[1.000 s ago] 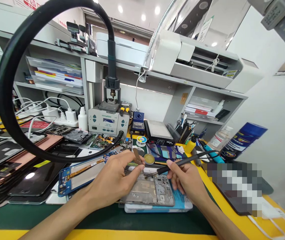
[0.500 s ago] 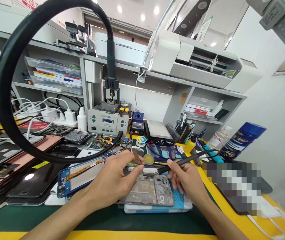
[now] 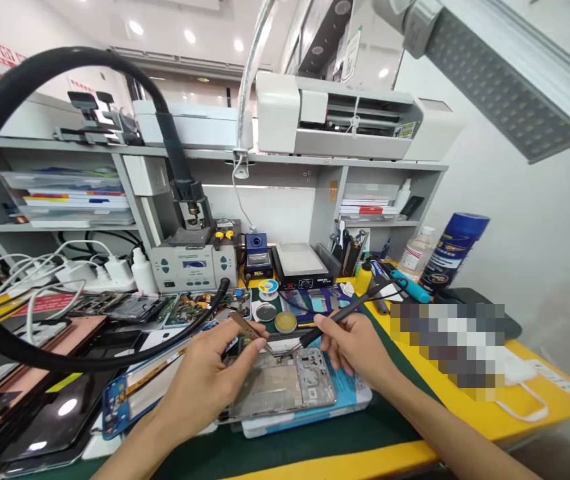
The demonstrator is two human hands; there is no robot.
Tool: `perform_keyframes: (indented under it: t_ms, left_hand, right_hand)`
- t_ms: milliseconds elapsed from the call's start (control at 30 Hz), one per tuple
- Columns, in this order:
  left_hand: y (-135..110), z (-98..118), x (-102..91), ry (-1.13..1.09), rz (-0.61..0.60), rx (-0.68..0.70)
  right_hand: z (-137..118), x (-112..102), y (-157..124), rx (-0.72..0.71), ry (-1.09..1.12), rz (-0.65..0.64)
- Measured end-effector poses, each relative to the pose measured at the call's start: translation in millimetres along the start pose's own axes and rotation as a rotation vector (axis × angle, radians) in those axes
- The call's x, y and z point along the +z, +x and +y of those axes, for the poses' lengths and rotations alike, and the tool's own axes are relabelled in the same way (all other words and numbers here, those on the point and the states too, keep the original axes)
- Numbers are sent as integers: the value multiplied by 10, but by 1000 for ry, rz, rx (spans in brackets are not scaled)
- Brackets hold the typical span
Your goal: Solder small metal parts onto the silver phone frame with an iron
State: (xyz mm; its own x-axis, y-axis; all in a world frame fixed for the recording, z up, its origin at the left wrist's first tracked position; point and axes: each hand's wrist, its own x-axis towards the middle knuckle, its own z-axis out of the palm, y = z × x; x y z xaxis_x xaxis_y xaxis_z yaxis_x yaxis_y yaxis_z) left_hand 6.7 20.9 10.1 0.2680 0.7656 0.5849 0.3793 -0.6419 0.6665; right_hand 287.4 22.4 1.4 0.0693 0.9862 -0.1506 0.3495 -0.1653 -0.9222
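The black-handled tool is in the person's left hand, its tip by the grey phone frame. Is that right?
The hand is wrong: the head view shows the black-handled tool in the right hand. Its tip is indeed by the grey phone frame.

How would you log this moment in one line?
left hand: holds brown tweezers | right hand: holds slim black tool | tips: near far edge of phone frame | contact: unclear

black tool (image 3: 357, 305), tip contact: too small to tell | lamp (image 3: 507, 83): cut off, right edge
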Motion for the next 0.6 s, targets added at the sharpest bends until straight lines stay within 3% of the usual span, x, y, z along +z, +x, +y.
perform_keyframes:
  t_ms: [233, 600]
  left_hand:
    - [-3, -277, -53, -78, -1, -100]
    - [130, -605, -58, -126, 225, -88]
  right_hand:
    - [-93, 32, -20, 68, 79, -28]
    - [-76, 4, 79, -15, 284, -102]
